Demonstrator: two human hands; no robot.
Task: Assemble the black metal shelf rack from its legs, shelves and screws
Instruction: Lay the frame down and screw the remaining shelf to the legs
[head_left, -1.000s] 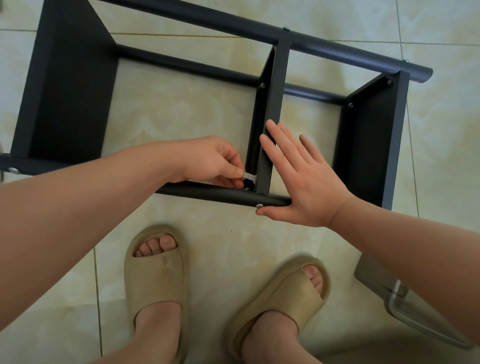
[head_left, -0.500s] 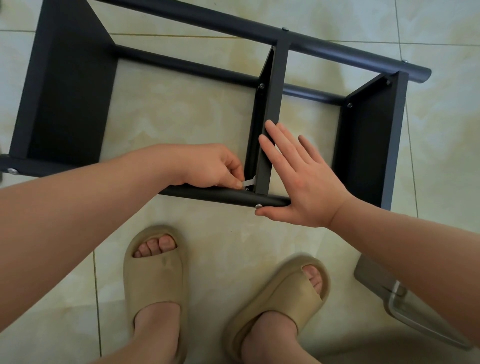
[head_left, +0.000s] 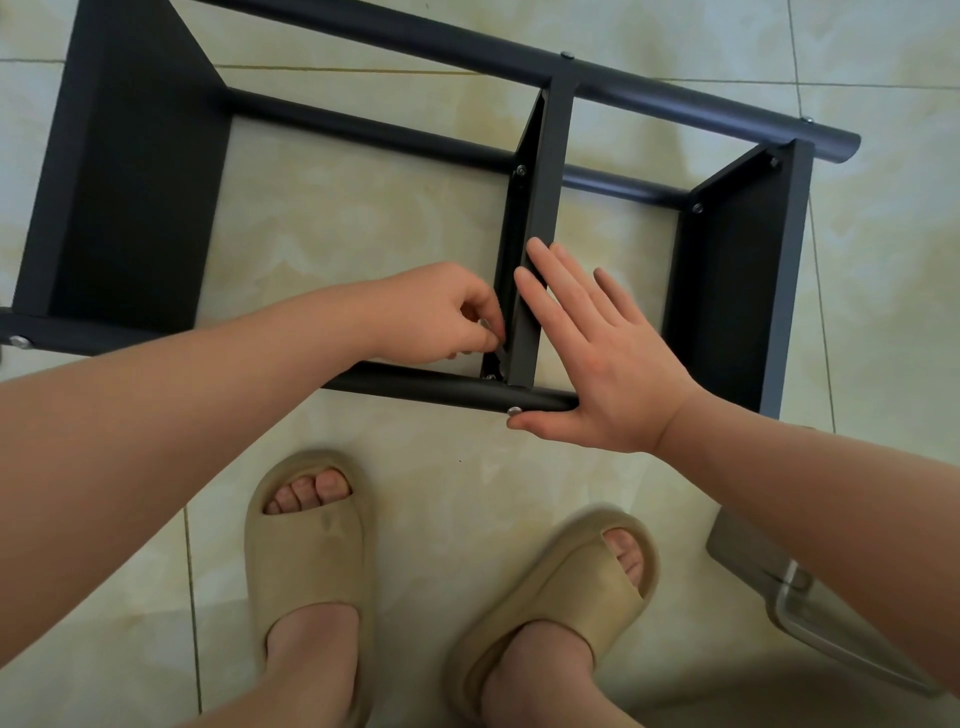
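A: Where's the rack (head_left: 130, 182)?
B: On its side on the floor (head_left: 363, 218), just ahead of the feet. Legs run L–R across the view, shelves stand crosswise. Left shelf (head_left: 140, 156) is well apart from both hands.

A: L hand (head_left: 441, 317)?
B: Curled, pinching a small silver tool (head_left: 486, 324), prob. a flat wrench but mostly hidden. It's at the inside corner where the near leg (head_left: 415, 384) meets the mid shelf (head_left: 540, 208).

A: R hand (head_left: 608, 364)?
B: Flat, fingers straight against the mid shelf's right face, grasping nothing. Thumb lies along the near leg, just under a screw head (head_left: 514, 410).

A: Key relation?
B: The joint sits between the hands and the L hand is nearer. My read: tightening that corner while the R hand braces it.

A: Further right?
B: Right shelf (head_left: 737, 270), screws seated. Beige tile, sandals (head_left: 306, 551) below, grey metal object (head_left: 779, 587) at R edge, can't ID.
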